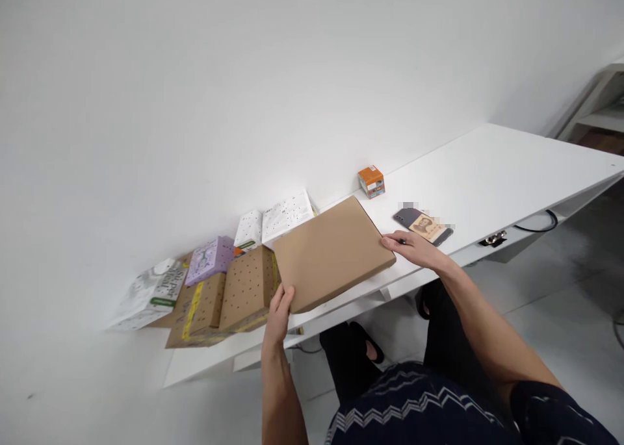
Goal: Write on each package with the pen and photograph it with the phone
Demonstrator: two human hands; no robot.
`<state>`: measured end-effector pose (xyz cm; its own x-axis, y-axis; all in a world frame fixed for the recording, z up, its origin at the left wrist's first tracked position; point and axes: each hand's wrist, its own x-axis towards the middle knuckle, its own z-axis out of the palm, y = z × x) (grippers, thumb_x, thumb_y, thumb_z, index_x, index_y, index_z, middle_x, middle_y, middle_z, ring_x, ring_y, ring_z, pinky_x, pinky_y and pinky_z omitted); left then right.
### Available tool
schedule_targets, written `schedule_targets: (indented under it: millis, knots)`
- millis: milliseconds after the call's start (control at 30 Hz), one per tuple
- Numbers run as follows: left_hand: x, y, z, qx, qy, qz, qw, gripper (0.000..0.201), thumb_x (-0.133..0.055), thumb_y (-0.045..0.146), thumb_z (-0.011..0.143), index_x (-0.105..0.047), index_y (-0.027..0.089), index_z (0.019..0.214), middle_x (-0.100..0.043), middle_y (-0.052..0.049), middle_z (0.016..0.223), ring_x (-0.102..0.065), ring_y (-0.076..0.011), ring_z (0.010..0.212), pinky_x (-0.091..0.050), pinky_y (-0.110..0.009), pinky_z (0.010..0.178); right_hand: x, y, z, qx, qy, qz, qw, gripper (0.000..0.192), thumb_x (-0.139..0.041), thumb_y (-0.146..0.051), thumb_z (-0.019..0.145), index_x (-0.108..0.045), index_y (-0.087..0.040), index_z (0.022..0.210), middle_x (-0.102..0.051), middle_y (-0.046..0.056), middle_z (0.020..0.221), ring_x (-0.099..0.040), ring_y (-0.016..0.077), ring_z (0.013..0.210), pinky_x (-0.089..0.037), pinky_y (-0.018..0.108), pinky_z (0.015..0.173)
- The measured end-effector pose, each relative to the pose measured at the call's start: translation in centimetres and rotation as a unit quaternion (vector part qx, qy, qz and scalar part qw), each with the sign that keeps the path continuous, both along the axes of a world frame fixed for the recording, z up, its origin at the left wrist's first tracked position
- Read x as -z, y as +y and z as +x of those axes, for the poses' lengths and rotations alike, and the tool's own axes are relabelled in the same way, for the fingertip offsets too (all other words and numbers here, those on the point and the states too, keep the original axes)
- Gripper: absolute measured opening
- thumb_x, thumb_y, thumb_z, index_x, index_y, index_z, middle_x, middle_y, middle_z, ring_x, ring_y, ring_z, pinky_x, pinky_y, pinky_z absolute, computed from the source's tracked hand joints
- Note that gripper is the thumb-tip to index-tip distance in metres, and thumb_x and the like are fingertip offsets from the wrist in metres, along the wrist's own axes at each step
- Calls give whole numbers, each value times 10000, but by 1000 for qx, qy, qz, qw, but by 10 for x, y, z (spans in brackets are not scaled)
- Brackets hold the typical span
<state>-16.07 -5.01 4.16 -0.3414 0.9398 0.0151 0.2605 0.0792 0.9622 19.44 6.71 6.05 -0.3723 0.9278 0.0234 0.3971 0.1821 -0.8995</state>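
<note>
While I'm standing at this long white desk [497, 165] shoved against a plain white wall [244, 75], I'm holding a flat brown cardboard box [331, 253] by two opposite corners, and it's lying on the desktop between my hands. My left hand [279, 315] is gripping the near corner, thumb pressing on top, fingers curling under. My right hand [414, 247] is resting at the far right corner, fingers lying flat and close together. Just beyond my right fingertips a dark phone [423, 226] is sitting, and past that a little orange cube box [371, 181]. Left of my left hand, perforated cardboard sheets [244, 289] and a purple packet [210, 258] are piling up.
</note>
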Motion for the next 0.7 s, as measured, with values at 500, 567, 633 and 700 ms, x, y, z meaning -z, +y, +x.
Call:
schedule_targets:
  millis: [500,567,633,700]
  knots:
    - [65,-5,54,-27,3,109,994,577,-599,282,783,-430,200,1329,-600,-151,1224,-596,-259,1151,-507,-434,944,63,-18,35,101,28,30,994,437,-538,-397,790,-682,-192,1148,-606,10,695,-530,149,630,-476,287,621]
    - [49,-6,52,-116,15,166,979,487,-582,288,808,-488,207,1279,-610,-134,1205,-607,-263,1121,-509,-453,942,58,-24,42,176,71,-15,982,459,-534,-463,819,-681,-157,1128,-602,24,705,-502,137,587,-452,275,556]
    - [28,-7,54,-195,54,239,950,361,-571,283,841,-556,214,1195,-630,-99,1146,-626,-246,1053,-509,-456,939,51,-28,49,254,144,-42,956,490,-498,-537,853,-682,-141,1076,-585,34,716,-449,113,525,-387,250,461]
    - [6,-6,60,-226,131,312,913,240,-569,252,856,-615,216,1089,-644,-65,1066,-629,-228,1002,-507,-449,933,45,-30,54,315,222,-37,922,522,-452,-590,874,-678,-143,1020,-578,41,753,-408,91,488,-333,236,417]
